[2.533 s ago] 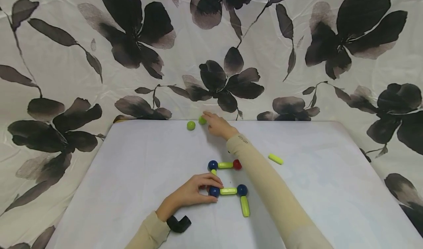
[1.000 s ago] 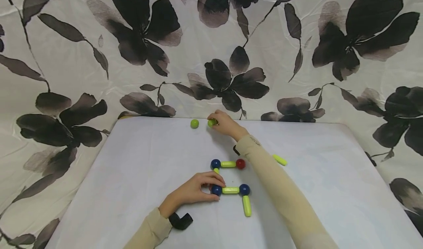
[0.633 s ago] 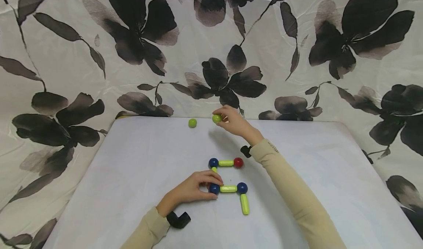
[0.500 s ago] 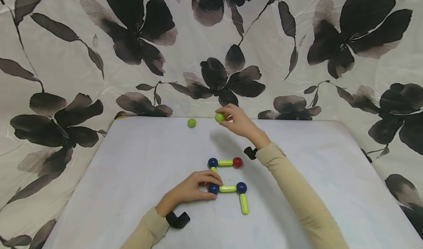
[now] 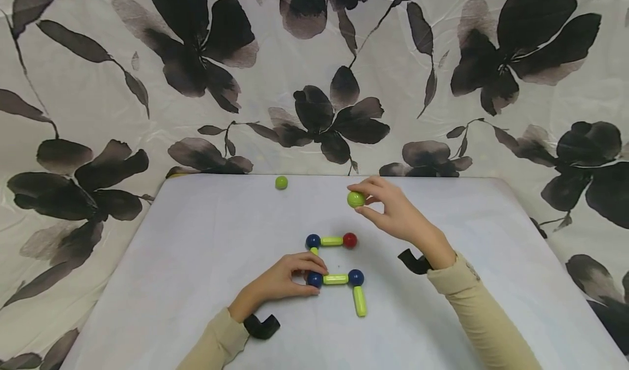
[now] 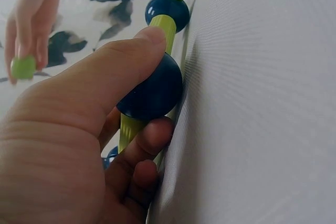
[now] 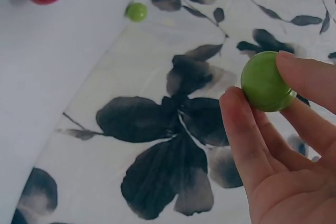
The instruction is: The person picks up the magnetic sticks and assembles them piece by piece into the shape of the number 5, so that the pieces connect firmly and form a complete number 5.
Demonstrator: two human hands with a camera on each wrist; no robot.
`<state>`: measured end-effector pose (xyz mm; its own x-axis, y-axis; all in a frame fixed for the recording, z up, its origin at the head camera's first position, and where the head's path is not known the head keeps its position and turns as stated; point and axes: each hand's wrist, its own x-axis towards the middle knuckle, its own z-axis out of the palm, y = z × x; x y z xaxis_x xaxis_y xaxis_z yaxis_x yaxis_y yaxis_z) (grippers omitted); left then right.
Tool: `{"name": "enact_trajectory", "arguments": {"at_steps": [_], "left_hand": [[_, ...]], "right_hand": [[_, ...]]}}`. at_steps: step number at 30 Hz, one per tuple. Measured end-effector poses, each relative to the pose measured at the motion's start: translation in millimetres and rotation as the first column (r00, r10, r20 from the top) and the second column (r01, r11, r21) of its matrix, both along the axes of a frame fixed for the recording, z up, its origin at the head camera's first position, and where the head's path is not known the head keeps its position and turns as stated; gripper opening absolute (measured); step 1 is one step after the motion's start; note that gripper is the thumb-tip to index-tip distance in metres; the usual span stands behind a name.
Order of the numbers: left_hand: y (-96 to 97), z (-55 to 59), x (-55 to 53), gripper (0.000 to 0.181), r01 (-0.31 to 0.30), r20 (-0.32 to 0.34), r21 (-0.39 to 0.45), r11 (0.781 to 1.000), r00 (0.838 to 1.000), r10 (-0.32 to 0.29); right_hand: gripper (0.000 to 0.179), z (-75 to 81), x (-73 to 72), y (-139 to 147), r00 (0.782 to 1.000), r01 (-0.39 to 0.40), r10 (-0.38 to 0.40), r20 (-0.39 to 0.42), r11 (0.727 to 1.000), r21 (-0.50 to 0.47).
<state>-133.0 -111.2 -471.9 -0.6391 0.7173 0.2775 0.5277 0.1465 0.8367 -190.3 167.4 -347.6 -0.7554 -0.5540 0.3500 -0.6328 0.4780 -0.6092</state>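
My right hand [image 5: 400, 213] pinches a green ball [image 5: 355, 199] between thumb and fingertips, raised over the far part of the table; the right wrist view shows the same green ball [image 7: 266, 81] up close. Thumb and fingers of my left hand [image 5: 279, 278] are curled round a blue ball [image 5: 315, 279], the corner of a flat ball-and-rod figure. From that ball a yellow-green rod [image 5: 336, 279] runs right to another blue ball [image 5: 356, 277], with a rod [image 5: 360, 301] pointing toward me. Behind it, a blue ball [image 5: 313, 241], a rod [image 5: 332, 241] and a red ball [image 5: 350, 240] form the far arm.
A second green ball [image 5: 281, 183] lies near the back edge of the white table [image 5: 206, 239]. Floral cloth [image 5: 314, 42] hangs behind the table. Black bands [image 5: 262, 326] sit at both wrists.
My right hand has picked up the green ball at the back edge and carried it right and toward me. The loose rod at right is now hidden behind that hand. My left hand has stayed put.
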Motion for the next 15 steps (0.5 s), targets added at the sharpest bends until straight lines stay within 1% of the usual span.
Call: {"name": "enact_trajectory", "arguments": {"at_steps": [3,5,9,13,15], "left_hand": [[-0.4,0.2,0.2,0.031,0.0,-0.007,0.004,1.0,1.0,0.0],[-0.5,0.4,0.6,0.031,0.0,-0.008,0.005,1.0,1.0,0.0],[0.0,1.4,1.0,0.032,0.0,-0.007,0.01,1.0,1.0,0.0],[0.2,2.2,0.4,0.032,0.002,-0.022,0.012,1.0,1.0,-0.002],[0.1,0.9,-0.2,0.032,0.006,-0.031,0.014,1.0,1.0,-0.006]], "right_hand": [[0.044,-2.4,17.7,10,1.0,0.006,-0.006,0.001,1.0,-0.013],[0.043,-5.5,29.1,16,1.0,0.024,-0.023,0.019,0.999,-0.023],[0.041,-16.0,51.8,25,0.999,0.03,-0.028,0.043,0.998,-0.046],[0.04,-30.9,73.5,29,0.998,-0.006,0.009,0.058,0.999,-0.053],[0.04,-39.6,83.7,30,0.996,-0.028,0.033,0.089,0.998,-0.054]]}}
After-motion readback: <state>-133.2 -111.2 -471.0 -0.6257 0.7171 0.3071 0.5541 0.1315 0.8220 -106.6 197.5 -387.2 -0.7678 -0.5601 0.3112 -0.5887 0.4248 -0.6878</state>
